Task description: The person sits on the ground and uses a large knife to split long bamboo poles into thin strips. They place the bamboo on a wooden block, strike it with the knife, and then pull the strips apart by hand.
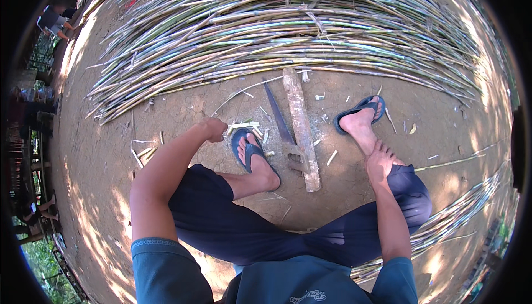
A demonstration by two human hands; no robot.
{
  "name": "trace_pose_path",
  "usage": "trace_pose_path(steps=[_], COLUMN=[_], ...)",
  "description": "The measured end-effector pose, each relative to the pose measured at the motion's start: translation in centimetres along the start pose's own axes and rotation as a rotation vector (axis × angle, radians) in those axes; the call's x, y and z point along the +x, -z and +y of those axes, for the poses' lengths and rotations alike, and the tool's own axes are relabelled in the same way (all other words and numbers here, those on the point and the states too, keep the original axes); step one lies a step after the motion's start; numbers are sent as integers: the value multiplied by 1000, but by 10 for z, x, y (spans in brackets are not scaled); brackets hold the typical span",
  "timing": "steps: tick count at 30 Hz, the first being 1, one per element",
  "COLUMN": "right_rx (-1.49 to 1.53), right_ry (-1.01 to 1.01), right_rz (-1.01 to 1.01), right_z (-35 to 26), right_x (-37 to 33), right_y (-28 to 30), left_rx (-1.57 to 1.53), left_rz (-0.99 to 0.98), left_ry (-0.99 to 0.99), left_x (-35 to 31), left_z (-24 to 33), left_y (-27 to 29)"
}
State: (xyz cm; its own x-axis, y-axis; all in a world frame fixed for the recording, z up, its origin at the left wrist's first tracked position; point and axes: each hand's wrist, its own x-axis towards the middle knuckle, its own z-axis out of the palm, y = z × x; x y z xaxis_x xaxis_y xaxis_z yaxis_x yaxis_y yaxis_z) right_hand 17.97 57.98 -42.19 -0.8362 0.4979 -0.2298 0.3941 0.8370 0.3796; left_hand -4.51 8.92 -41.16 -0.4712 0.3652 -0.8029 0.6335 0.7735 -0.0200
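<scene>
My left hand [214, 129] is low over the ground beside my left sandal [250, 154], its fingers curled under. What they hold, if anything, is hidden. Pale short cut cane pieces [246, 125] lie just to its right. My right hand [381, 161] lies on my right lower leg just below the knee, fingers spread and nothing in them. Between my feet a handsaw [280, 116] rests on the soil, its handle [295, 157] toward me. Against its right side lies a thick, rough-barked log [301, 129], pointing away from me.
A wide heap of long thin canes [288, 38] stretches across the far side. Another bundle of canes [465, 207] lies at the right, behind my right knee. Cut offcuts [145, 154] are scattered on the left. Another person [54, 22] is at the far left edge.
</scene>
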Motion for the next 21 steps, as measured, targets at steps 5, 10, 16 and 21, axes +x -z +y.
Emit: trace_pose_path(steps=[5,10,16,21], right_rx=[-25,-34,-115,-147], right_ry=[40,-29,76,45], right_rz=[49,-41,83,-49], right_z=[9,-16,20,-17], right_x=[13,2,22,10], right_y=[-23,24,-41,37], left_rx=[-79,-418,-446,-600], left_rz=[127,375,748,875], left_ry=[6,102,274,509], left_x=[52,102,157,185], left_z=[-19,-55,-83,-101], left_y=[2,18,51,64])
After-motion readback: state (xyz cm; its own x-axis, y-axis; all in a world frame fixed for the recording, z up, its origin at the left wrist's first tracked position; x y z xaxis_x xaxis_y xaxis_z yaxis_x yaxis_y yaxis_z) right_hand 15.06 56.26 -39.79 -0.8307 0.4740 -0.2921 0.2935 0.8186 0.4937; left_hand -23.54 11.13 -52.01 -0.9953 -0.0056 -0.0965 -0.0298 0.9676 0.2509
